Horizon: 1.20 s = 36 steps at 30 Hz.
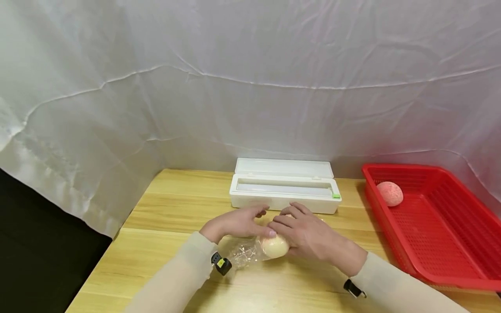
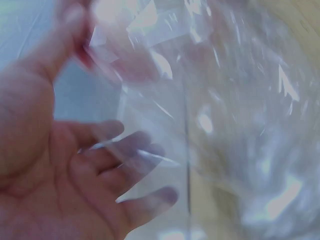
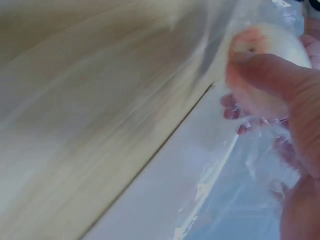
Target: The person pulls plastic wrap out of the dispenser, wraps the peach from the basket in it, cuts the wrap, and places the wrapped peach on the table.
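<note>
A pale peach (image 1: 275, 247) with a pink blush sits between the hands above the table, partly covered by clear plastic film (image 1: 244, 254). My right hand (image 1: 307, 230) grips it, fingers over the top; the right wrist view shows the thumb pressed on the peach (image 3: 272, 42) near its stem end. My left hand (image 1: 240, 221) is at its left side, thumb touching the wrapped fruit. In the left wrist view the left hand's (image 2: 95, 165) other fingers spread loosely behind the crinkled film (image 2: 270, 150), whose loose part hangs to the left of the peach.
Behind the hands stands a long white cling film box (image 1: 285, 202), its lid (image 1: 283, 167) raised. To the right, a red plastic basket (image 1: 407, 243) contains another pink peach (image 1: 390, 194). A pale curtain (image 1: 250, 117) borders the wooden table (image 1: 156, 243).
</note>
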Each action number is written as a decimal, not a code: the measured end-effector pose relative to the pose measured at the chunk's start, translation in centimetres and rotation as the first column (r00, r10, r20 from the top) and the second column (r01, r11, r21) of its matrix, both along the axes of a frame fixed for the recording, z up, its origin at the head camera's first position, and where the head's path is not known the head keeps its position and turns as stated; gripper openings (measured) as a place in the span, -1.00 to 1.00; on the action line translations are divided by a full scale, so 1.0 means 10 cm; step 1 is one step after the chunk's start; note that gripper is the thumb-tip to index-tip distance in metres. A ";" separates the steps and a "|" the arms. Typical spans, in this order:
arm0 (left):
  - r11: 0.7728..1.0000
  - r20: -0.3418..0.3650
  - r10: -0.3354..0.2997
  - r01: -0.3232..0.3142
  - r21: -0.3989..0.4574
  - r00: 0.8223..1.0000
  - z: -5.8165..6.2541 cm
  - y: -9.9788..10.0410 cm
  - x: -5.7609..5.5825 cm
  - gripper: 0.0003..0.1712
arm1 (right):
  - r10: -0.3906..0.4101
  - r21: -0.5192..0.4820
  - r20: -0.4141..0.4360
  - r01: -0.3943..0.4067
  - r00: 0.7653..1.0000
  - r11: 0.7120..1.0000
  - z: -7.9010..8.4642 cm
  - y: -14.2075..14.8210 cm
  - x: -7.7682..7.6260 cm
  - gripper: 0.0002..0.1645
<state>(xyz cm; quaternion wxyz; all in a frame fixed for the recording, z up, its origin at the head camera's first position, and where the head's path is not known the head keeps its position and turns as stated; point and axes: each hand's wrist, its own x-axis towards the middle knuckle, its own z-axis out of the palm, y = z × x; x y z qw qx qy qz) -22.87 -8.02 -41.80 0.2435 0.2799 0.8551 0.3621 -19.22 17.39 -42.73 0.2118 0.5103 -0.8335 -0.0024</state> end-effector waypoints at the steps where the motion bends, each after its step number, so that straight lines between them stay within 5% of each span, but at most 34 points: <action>1: 1.000 0.056 -0.029 0.028 0.013 0.998 -0.02 -0.02 -0.01 0.17 | 0.032 0.002 -0.040 -0.032 0.999 0.999 0.01 0.00 0.01 -0.01; 4: 0.988 0.193 -0.139 0.122 0.096 0.971 -0.10 -0.04 -0.02 -0.01 | 0.080 0.040 -0.126 -0.075 0.989 0.996 0.05 0.00 0.06 -0.04; 7: 0.964 0.261 -0.203 0.146 0.222 0.944 -0.19 -0.04 -0.02 -0.32 | 0.062 0.086 -0.168 -0.048 0.984 0.995 0.07 0.00 0.09 -0.11; 11: 0.971 0.181 -0.091 0.047 0.234 0.979 -0.24 -0.05 0.02 -0.52 | -0.022 0.065 -0.177 0.034 0.984 0.997 0.10 0.03 0.09 -0.08; 14: 0.969 0.141 0.062 -0.093 0.228 0.988 -0.25 -0.06 0.05 -0.49 | -0.108 -0.149 -0.133 0.088 0.985 0.985 0.13 0.10 0.08 -0.06; 16: 0.951 0.145 0.146 -0.179 0.254 0.979 -0.25 -0.07 0.07 -0.45 | -0.175 -0.368 -0.035 0.150 0.984 0.918 0.13 0.14 0.09 -0.17; 18: 0.924 0.161 0.207 -0.247 0.293 0.965 -0.25 -0.07 0.08 -0.42 | -0.208 -0.551 0.175 0.271 0.962 0.789 0.12 0.15 0.13 -0.40; 20: 0.900 0.172 0.243 -0.288 0.328 0.955 -0.23 -0.06 0.09 -0.40 | -0.175 -0.609 0.459 0.452 0.871 0.652 0.09 0.13 0.18 -0.52; 22: 0.884 0.183 0.252 -0.303 0.356 0.950 -0.20 -0.03 0.13 -0.42 | -0.084 -0.542 0.715 0.626 0.694 0.561 0.07 0.07 0.22 -0.49; 24: 0.875 0.200 0.236 -0.297 0.383 0.951 -0.16 0.02 0.17 -0.44 | 0.040 -0.448 0.863 0.725 0.504 0.524 0.05 0.00 0.23 -0.37; 26: 0.872 0.202 0.203 -0.271 0.408 0.958 -0.12 0.09 0.22 -0.48 | 0.186 -0.406 0.913 0.761 0.363 0.506 0.03 -0.07 0.22 -0.31; 29: 0.877 0.189 0.163 -0.230 0.421 0.968 -0.08 0.19 0.29 -0.44 | 0.352 -0.412 0.899 0.779 0.262 0.472 0.00 -0.16 0.19 -0.33; 36: 0.926 0.055 0.208 -0.215 0.309 0.977 -0.03 0.28 0.41 -0.32 | 0.594 -0.410 0.788 0.856 0.159 0.315 0.02 -0.29 0.12 -0.44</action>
